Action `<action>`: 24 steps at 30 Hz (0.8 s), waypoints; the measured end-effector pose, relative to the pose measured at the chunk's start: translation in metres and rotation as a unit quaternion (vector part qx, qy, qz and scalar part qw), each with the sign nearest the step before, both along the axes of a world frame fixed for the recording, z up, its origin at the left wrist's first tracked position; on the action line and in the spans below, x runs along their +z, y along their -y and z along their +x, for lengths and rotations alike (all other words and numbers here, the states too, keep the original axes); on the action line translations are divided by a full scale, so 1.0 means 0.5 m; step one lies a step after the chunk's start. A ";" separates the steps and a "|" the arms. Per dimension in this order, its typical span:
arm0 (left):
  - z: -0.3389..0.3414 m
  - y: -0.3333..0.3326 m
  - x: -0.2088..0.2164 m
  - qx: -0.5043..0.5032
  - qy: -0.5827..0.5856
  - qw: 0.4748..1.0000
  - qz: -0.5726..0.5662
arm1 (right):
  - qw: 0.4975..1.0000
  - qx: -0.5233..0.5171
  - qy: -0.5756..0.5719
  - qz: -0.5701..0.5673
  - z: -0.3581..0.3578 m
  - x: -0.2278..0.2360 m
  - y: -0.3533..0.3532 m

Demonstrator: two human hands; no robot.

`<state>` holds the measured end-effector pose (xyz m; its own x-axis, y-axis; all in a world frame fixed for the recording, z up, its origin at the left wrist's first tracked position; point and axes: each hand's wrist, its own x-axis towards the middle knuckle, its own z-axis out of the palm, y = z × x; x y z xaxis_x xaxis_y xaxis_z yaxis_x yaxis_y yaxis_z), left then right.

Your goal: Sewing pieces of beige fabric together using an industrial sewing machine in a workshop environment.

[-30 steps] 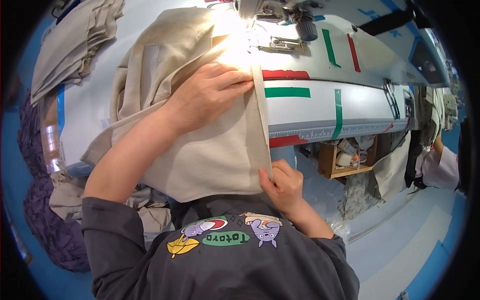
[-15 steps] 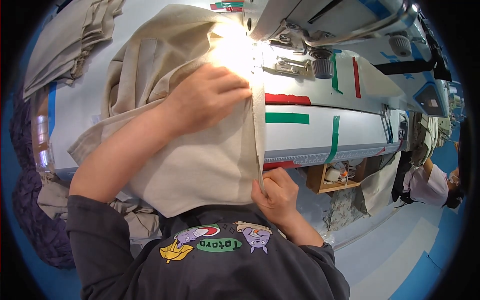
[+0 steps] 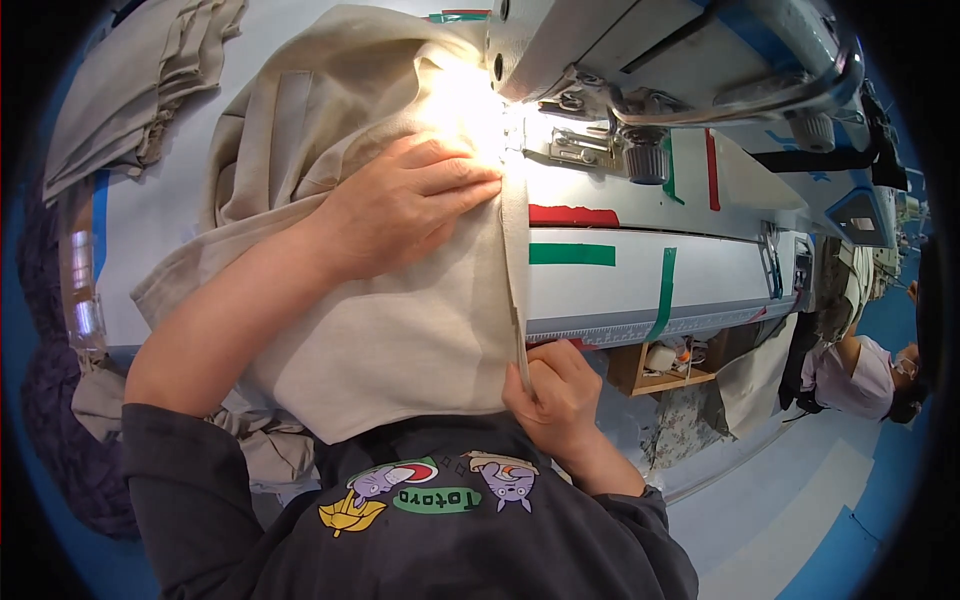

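Observation:
A large piece of beige fabric lies over the sewing table and hangs towards my lap. Its folded right edge runs up to the brightly lit needle area of the sewing machine. On top of the cloth, just short of the needle, my left hand is closed with its fingertips gripping beside that edge. Lower down, at the table's front edge, my right hand pinches the same folded edge between thumb and fingers. Glare hides the needle and presser foot.
Stacked beige pieces lie at the far left. Red and green tape and a ruler strip mark the table to the right. Under it hangs a wooden drawer with small items. Another person sits far right.
The view has shifted slightly, so the machine sits a little lower in it. Both hands keep their grip on the cloth, the left fingers lying slightly flatter.

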<state>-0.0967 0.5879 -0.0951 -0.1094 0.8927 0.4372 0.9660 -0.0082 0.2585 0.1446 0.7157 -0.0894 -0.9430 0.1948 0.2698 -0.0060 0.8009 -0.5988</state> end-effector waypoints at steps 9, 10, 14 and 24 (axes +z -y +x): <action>-0.017 -0.005 0.000 0.019 0.024 0.999 -0.027 | 1.000 -0.011 -0.004 0.009 -0.015 0.004 -0.008; -0.015 -0.006 -0.004 0.023 0.008 1.000 -0.017 | 1.000 -0.014 -0.006 0.008 -0.015 0.003 -0.009; -0.016 0.000 0.001 0.036 -0.004 0.999 -0.024 | 1.000 -0.003 0.001 -0.013 -0.017 0.007 -0.005; -0.011 -0.006 0.004 0.034 -0.006 0.999 -0.030 | 0.997 -0.003 0.037 -0.065 -0.014 0.017 -0.015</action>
<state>-0.1022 0.5907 -0.0933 -0.1660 0.9082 0.3842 0.9667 0.0730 0.2452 0.1377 0.7232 -0.0809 -0.9578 0.2302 0.1723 0.0467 0.7158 -0.6967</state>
